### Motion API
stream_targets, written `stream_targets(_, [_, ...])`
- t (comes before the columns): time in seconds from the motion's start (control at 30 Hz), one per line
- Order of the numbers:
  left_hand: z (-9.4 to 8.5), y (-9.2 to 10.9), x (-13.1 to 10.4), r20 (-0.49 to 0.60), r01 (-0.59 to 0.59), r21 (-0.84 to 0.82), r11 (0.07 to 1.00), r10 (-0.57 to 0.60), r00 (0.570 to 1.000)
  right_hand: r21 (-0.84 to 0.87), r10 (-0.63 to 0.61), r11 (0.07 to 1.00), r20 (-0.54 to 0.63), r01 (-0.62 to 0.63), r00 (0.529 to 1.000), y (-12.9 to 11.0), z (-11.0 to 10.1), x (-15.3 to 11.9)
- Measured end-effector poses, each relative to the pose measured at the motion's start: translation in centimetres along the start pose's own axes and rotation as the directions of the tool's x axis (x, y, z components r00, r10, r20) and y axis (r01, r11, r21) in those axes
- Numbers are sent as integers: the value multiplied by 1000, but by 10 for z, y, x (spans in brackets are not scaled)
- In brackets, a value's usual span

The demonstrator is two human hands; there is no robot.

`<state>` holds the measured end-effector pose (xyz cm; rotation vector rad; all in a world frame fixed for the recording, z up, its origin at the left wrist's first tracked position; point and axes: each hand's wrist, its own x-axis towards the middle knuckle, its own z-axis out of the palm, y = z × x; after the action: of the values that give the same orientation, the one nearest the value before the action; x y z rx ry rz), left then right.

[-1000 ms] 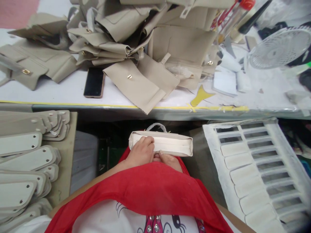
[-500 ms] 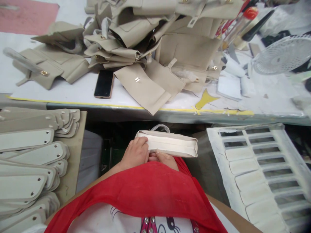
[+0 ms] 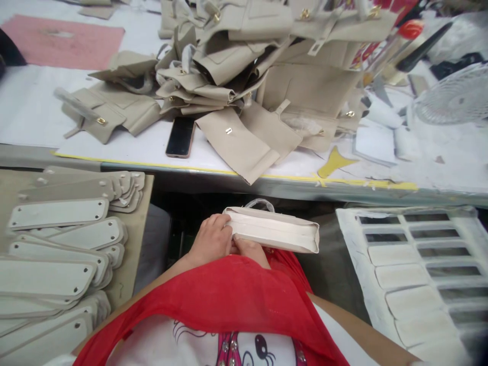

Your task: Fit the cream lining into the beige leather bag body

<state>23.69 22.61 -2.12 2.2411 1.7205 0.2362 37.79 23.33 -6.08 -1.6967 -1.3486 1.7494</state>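
On my lap, over the red apron [image 3: 232, 284], lies a beige handbag [image 3: 278, 231], its long whitish face turned up and a plastic-wrapped handle [image 3: 261, 203] sticking out at the far side. My left hand [image 3: 212, 235] grips the left end of the bag, fingers curled over its edge. Close beside it, my right hand [image 3: 251, 250] is closed at the near edge by the same end, its thumb on top. Most of the right fingers are hidden under the bag or behind the apron.
Several beige bag pieces [image 3: 213, 71] are heaped on the table ahead, near a phone [image 3: 180, 137] and a yellow scrap [image 3: 335, 162]. White-faced panels with holes [image 3: 57, 277] are stacked on a board at left. A slotted white rack [image 3: 404, 274] stands at right, a fan [image 3: 453, 96] behind it.
The view has turned slightly left, so the table and side stacks sit further right. My right hand has shifted a little left along the bag's near edge, closer to my left hand.
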Motion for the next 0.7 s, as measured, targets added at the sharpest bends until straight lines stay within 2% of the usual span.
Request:
stream_targets(0.13, [-6, 7, 0, 34, 3, 30, 1000, -4, 999, -128, -155, 977, 127, 171, 980, -7, -7, -6])
stream_targets(0.23, [-12, 15, 0, 22, 8, 64, 998, -9, 1000, -18, -146, 987, 295, 158, 944, -11, -23, -21])
stream_targets(0.33, [-15, 20, 3, -51, 0, 76, 997, 4, 999, 56, -93, 995, 422, 77, 902, -16, -57, -42])
stream_targets(0.4, [-11, 24, 11, -62, -63, 70, 996, 67, 996, 86, -60, 996, 421, 26, 905, -21, -92, -54])
stream_targets(0.47, [-2, 31, 26, 7, -149, 45, 988, 149, 989, 117, -36, 993, 296, 1, 954, -28, -134, -58])
stream_targets(0.5, [3, 37, 36, 64, -184, 27, 983, 182, 981, 80, -25, 997, 160, 12, 987, -32, -156, -55])
stream_targets(0.53, [8, 45, 46, 125, -211, 8, 977, 209, 970, -3, -26, 1000, -16, 26, 1000, -38, -179, -50])
stream_targets(0.57, [12, 55, 56, 182, -231, -9, 973, 228, 956, -124, -57, 992, -207, 32, 977, -44, -201, -41])
stream_targets(0.6, [15, 65, 64, 228, -242, -22, 970, 240, 944, -279, -95, 960, -380, -16, 920, -51, -221, -29])
stream_targets(0.63, [17, 76, 71, 260, -250, -33, 968, 250, 933, -355, -129, 933, -477, -56, 870, -58, -238, -15])
stream_targets(0.7, [21, 96, 81, 292, -266, -49, 963, 269, 918, -433, -180, 894, -586, -118, 790, -71, -264, 18])
